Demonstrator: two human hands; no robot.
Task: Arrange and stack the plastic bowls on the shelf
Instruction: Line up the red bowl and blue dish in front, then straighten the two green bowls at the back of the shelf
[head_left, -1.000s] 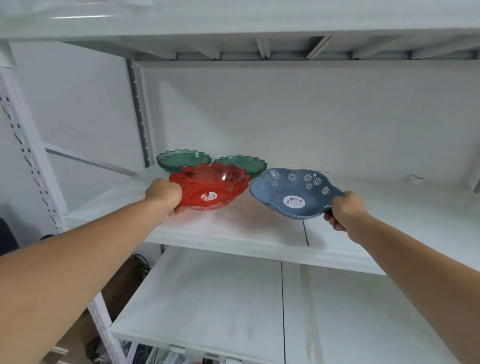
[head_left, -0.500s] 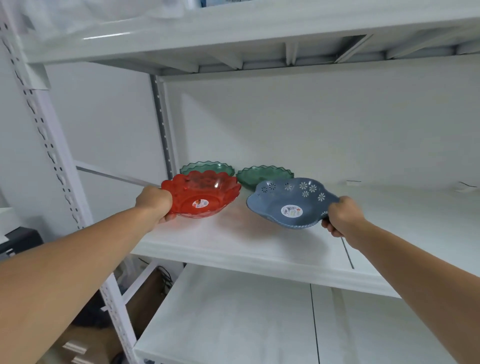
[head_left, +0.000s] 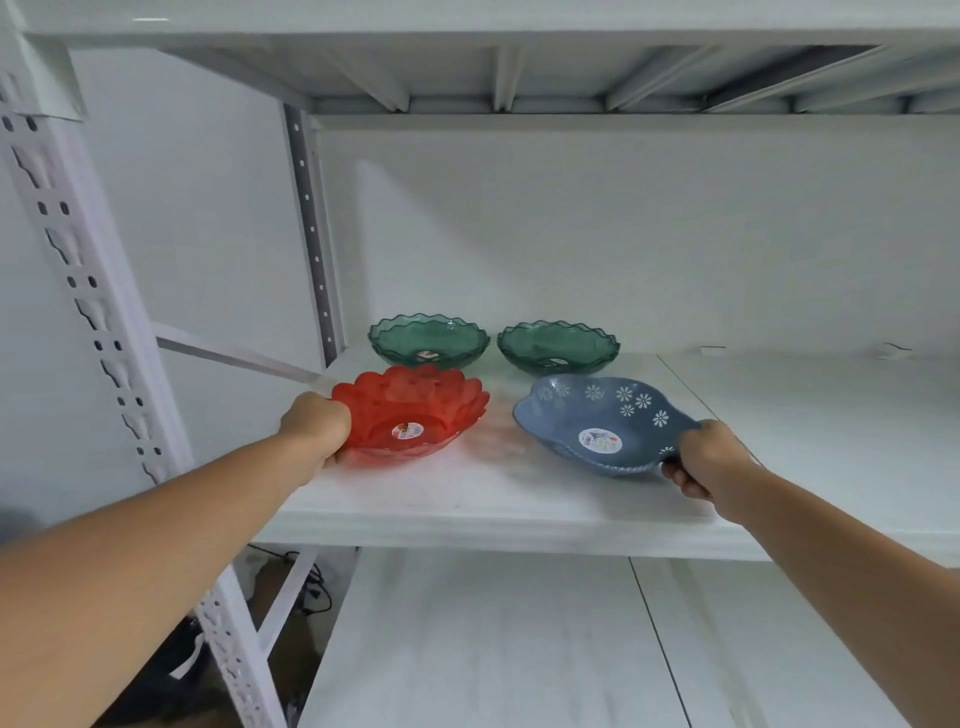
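A clear red scalloped bowl (head_left: 415, 410) rests at the front left of the white shelf (head_left: 493, 499), and my left hand (head_left: 319, 431) grips its left rim. To its right lies a blue bowl (head_left: 597, 423) with white flowers, my right hand (head_left: 704, 457) holding its right rim. Behind them stand two green wavy-edged bowls, one at the back left (head_left: 428, 340) that looks like a nested pair, the other at the back right (head_left: 558, 345). Each bowl carries a sticker inside.
A perforated white upright (head_left: 98, 332) rises at the left, and a second post (head_left: 311, 234) stands at the back corner. Another shelf board (head_left: 519, 31) hangs overhead. A lower shelf (head_left: 493, 639) lies beneath. Dark cables (head_left: 306, 587) sit on the floor at lower left.
Both bowls have come down from a tilted, lifted hold onto the shelf in front of the green bowls. My view has shifted so the shelf sits more to the right.
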